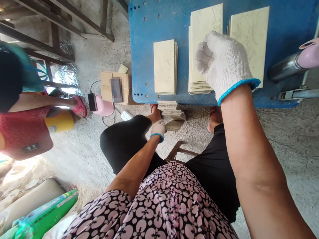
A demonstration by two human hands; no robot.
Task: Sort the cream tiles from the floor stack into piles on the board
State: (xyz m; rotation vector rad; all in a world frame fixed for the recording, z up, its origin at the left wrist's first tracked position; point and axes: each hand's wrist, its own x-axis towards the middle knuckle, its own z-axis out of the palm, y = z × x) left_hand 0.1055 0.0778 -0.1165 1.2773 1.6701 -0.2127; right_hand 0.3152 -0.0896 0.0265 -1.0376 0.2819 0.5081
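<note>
Near the front edge of the blue tabletop (183,16), the middle slab stack (206,21) is overhung by the curled right hand (225,61), whose grip cannot be determined; below, a tilted slab (175,125) is pinched by the left hand (158,128).

1 blue table (174,20) stands on a rough grey floor (279,132).

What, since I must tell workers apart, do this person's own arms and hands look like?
The left hand and right hand each wear an off-white knitted fabric glove with a bright blue cuff. The forearms are bare. A short left sleeve of black fabric with rounded pink shapes shows; no right sleeve is in view.
</note>
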